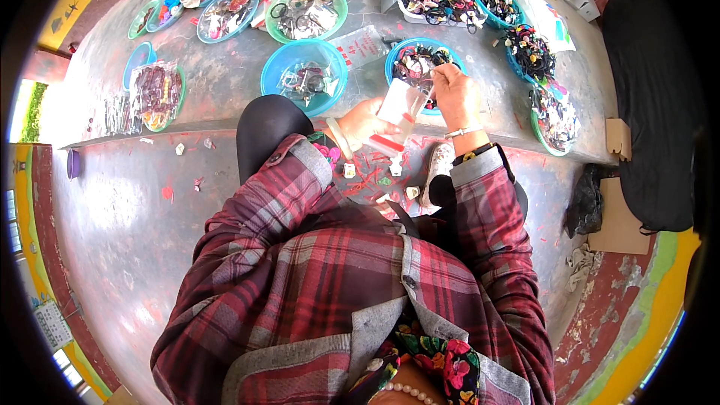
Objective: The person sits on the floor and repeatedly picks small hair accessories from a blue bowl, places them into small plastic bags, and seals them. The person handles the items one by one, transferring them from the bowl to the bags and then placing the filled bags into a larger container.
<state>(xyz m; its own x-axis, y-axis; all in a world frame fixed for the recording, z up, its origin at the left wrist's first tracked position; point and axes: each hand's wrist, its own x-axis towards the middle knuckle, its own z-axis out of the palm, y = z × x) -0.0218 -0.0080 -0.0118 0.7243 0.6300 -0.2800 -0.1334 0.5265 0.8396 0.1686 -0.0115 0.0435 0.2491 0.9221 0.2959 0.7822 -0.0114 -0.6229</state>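
Between my hands is a small clear plastic bag (403, 111) with a red strip along its lower end. My left hand (358, 126) is closed on the bag's left side. At the bag's upper right, my right hand (456, 97) is closed in a pinch; something small and dark shows below the fingertips, too small to name. Just beyond my hands stands a blue basin (389, 67) of dark hair ties and small coloured pieces. To its left, another blue basin (278, 60) holds clear bags with dark items inside.
More basins stand farther off, among them a green basin (341, 19) of bagged items and a white tub (403, 9) of hair ties. A flat clear packet (361, 46) lies between basins. Red strips (367, 180) litter the floor by my shoe (439, 169). A cardboard box (621, 217) stands at right.
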